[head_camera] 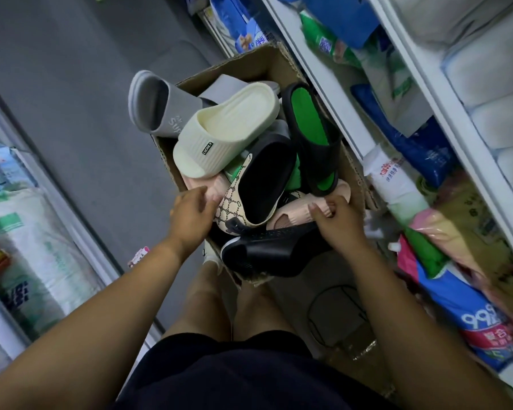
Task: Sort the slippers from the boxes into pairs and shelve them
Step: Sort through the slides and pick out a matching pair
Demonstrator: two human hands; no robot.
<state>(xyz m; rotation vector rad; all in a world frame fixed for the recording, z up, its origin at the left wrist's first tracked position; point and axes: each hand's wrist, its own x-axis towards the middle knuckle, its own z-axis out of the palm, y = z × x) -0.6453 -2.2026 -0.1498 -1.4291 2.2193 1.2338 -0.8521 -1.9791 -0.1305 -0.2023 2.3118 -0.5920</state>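
Head view: slippers piled in box, lower ones buried; right hand pinches pink slipper, left hand loose, empty at near-left corner; grey floor, stocked shelves either side.

Wearer seen from above: dark, near-black shorts across the lap, with legs bare below the hem. Arms bare throughout, as are the left hand and right hand.

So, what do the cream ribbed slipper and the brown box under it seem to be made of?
The cream ribbed slipper looks like one-piece moulded foam, perhaps EVA: matte surface, thick sole, soft rounded edges, no visible seams. The brown box looks like corrugated cardboard: dull brown faces, and its cut edges seem fluted.
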